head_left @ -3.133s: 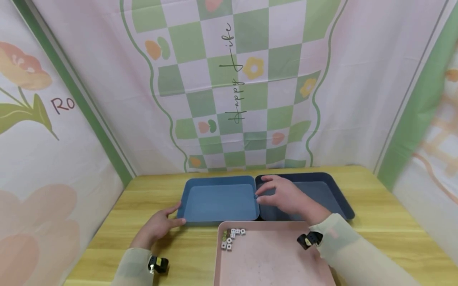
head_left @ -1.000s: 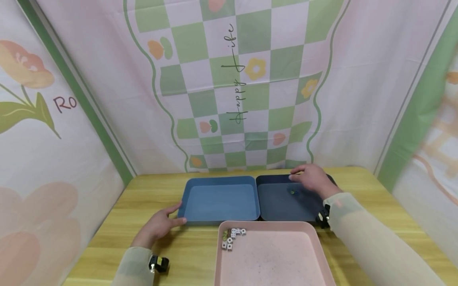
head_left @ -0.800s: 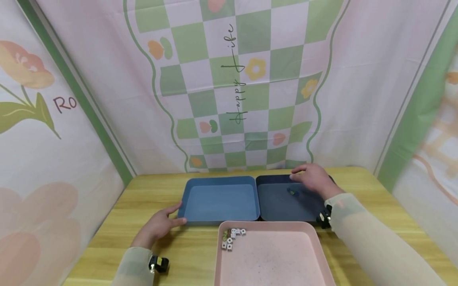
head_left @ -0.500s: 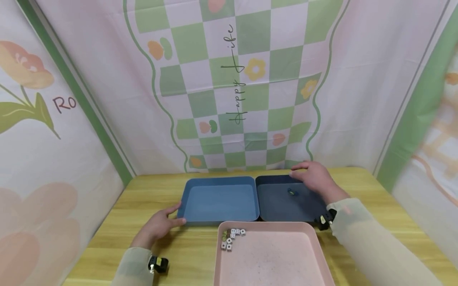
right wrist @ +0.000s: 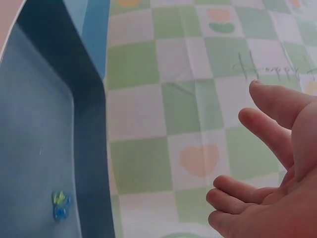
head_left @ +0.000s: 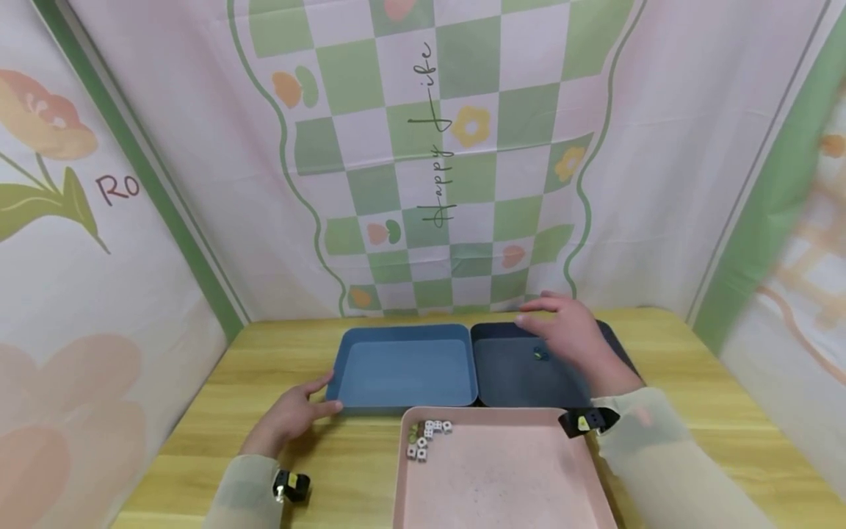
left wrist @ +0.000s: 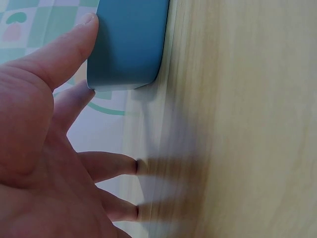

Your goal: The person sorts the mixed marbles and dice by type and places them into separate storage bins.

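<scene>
My left hand touches the near left corner of the blue tray with thumb and forefinger spread. In the left wrist view, the thumb lies against the tray's side, while the lower fingers extend beyond the corner. My right hand is raised over the back of the dark navy tray, fingers extended and apart, holding nothing. On that tray's floor lie small translucent blue and yellow-green pieces close together, which also show in the right wrist view as a shiny cluster.
A pink tray stands in front, near the navy one. Several white dice and yellow-green pieces gather in its far left corner. A patterned curtain hangs behind the wooden table.
From the gap between the blue and navy trays, with a small blue piece at its fingertips, my right hand has moved to the navy tray's back, now empty and drifting slightly left. The left hand stays put.
</scene>
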### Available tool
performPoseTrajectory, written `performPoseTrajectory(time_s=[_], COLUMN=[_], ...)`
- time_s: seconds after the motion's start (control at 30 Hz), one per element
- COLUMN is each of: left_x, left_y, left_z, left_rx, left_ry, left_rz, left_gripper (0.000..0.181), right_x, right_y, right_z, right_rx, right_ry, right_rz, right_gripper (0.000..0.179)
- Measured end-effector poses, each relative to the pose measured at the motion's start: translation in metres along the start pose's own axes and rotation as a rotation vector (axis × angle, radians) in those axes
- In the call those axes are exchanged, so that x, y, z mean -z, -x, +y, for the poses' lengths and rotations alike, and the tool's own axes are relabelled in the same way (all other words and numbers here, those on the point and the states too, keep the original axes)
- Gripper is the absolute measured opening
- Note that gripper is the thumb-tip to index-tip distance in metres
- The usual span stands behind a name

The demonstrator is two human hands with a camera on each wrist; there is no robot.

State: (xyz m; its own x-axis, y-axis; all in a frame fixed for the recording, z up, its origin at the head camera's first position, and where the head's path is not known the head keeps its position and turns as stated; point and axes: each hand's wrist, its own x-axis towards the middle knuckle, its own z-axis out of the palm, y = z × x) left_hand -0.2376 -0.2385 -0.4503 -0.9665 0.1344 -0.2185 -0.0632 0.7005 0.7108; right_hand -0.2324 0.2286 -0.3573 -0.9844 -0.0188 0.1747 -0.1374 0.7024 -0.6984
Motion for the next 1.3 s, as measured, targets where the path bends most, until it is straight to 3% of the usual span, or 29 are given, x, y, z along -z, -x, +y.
performPoseTrajectory(time_s=[0.47, 0.8, 1.3], left_x=[0.001, 0.001, 0.000], left_y=[-0.001, -0.001, -0.004], left_z=[-0.002, -0.001, -0.002], left_rx=[-0.020, -0.015, -0.016], left_ry=[0.009, 0.025, 0.023], left_rz=[0.000, -0.011, -0.007], left_gripper=[0.076, 0.075, 0.075], right_x=[-0.039, -0.071, -0.109], right_y=[0.011, 0.020, 0.040], right_z=[-0.024, -0.042, -0.061], right_rx=[-0.015, -0.038, 0.030], right_ry=[-0.059, -0.099, -0.099], right_rz=[-0.030, -0.131, -0.235], right_gripper=[0.042, 0.038, 0.020])
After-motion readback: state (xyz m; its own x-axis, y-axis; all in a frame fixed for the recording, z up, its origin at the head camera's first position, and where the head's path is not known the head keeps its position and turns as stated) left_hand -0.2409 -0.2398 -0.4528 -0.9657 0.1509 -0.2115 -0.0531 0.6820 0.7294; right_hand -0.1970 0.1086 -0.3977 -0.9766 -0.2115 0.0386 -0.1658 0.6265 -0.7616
